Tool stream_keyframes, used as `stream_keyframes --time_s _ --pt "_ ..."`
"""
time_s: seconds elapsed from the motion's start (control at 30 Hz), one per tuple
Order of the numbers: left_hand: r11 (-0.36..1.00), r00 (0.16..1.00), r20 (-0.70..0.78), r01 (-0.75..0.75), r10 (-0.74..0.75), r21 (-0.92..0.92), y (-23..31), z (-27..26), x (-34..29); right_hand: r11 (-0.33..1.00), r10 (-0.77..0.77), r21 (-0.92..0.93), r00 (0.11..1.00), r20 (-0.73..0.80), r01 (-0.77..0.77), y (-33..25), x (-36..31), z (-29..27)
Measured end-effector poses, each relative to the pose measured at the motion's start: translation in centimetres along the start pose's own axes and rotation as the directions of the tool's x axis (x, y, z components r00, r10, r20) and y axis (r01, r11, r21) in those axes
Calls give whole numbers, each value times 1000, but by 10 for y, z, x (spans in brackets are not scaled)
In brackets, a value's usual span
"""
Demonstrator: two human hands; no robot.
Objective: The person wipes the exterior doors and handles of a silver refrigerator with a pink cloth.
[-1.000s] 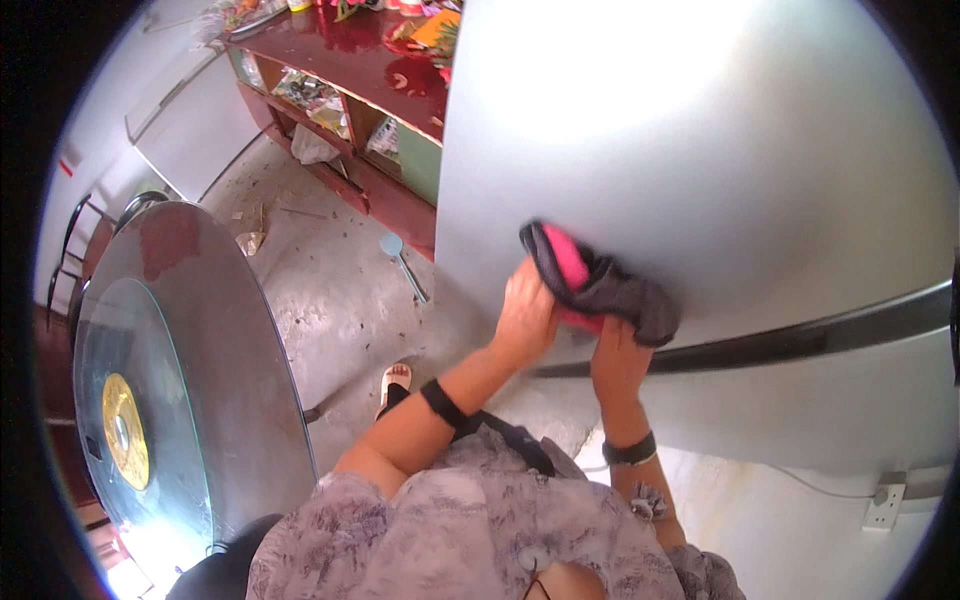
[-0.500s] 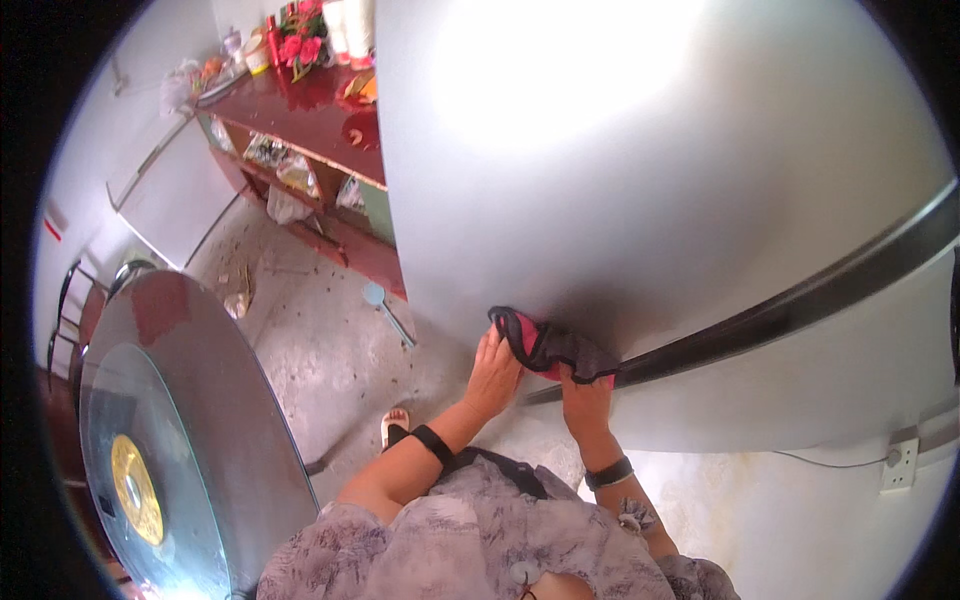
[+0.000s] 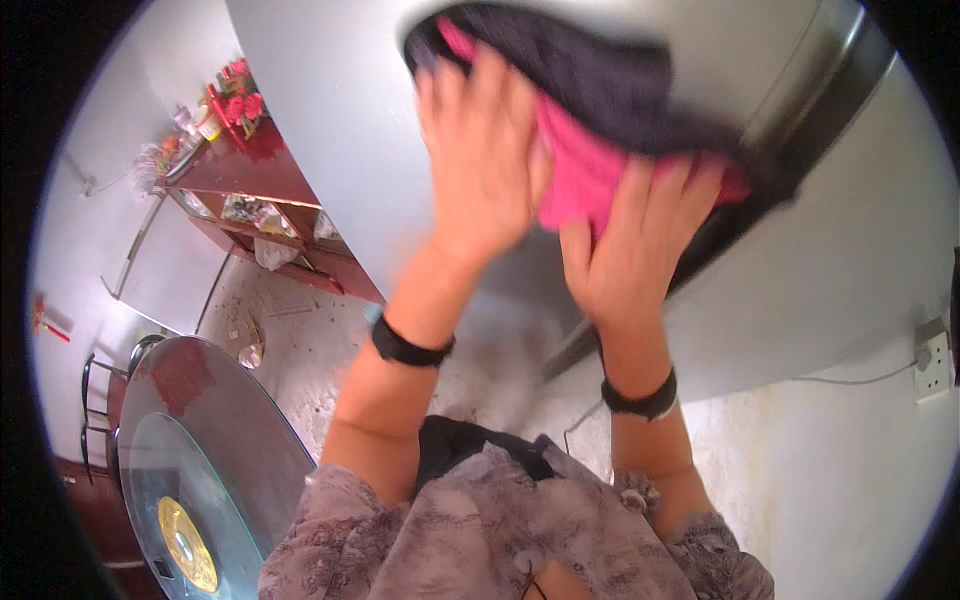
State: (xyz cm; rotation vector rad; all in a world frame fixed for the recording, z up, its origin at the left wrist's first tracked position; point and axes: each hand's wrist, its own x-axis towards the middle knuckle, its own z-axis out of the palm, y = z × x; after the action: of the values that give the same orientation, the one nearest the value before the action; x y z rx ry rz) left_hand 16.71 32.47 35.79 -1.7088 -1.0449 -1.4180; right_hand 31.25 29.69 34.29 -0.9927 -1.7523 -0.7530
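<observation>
A pink and dark grey cleaning cloth (image 3: 585, 170) with black edging is spread against the silver front of a tall refrigerator (image 3: 350, 130). My left hand (image 3: 482, 165) grips its left part, fingers reaching up over the folded dark edge. Lower down and to the right, my right hand (image 3: 640, 240) holds the pink side with bent fingers, its thumb apart below the cloth. Both hands and the cloth are slightly blurred. The cloth's right end overlaps the black strip (image 3: 835, 105) that runs slantwise across the refrigerator.
An oval dark table (image 3: 250, 410) with a round glass turntable (image 3: 225, 490) stands at the left. Behind it are a red-brown cabinet (image 3: 240, 170) with red flowers (image 3: 243, 105) on top, and a white chest (image 3: 170, 270). A wall socket (image 3: 933, 368) with a plugged-in cord is at the right.
Both hands have carried the cloth upward across the refrigerator front, and my arms reach farther out. The cloth is spread wider. The view has shifted, and the table sits lower in it.
</observation>
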Motion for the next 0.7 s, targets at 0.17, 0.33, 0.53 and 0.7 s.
stream_keyframes --time_s 0.17,0.33,0.53,0.7 --pt "992 863 494 -127 103 16 20 13 -127 996 74 -60 948 309 -58 8 -148 30" --pt "974 795 563 -175 224 -141 -7 1 -221 989 125 -37 689 714 -141 -3 -194 32" --pt "999 736 675 46 -49 22 -24 -25 -121 1000 0 -25 954 300 8 0 -148 28" --pt "990 994 35 -100 104 -102 0 -17 57 991 84 -95 994 -76 -91 1 34 -21"
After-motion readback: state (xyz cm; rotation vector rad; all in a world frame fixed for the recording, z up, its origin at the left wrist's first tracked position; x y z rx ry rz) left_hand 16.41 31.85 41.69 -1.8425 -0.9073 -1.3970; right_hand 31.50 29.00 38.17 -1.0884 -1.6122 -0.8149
